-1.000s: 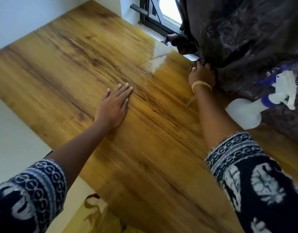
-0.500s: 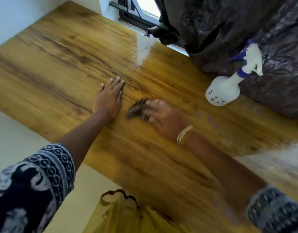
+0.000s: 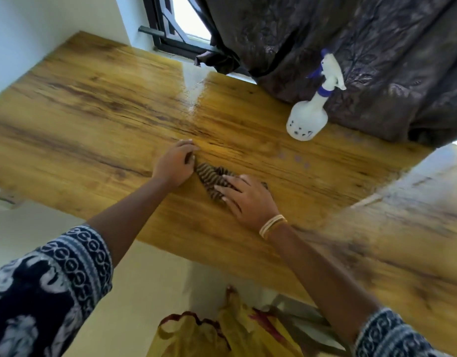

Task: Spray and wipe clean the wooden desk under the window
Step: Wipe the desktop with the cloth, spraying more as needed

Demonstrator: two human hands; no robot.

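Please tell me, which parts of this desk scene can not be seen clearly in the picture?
- Head view: middle of the striped cloth, covered by the right hand.
- Left hand fingertips at the cloth edge: grip unclear.
- Desk right part: blurred, cut by the frame.
- Spray bottle markings: too small.

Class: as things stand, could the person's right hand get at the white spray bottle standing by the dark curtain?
Probably yes: bare wooden desk lies between the right hand, resting on the striped cloth, and the white spray bottle.

navy white-patterned sleeves, gold bangles
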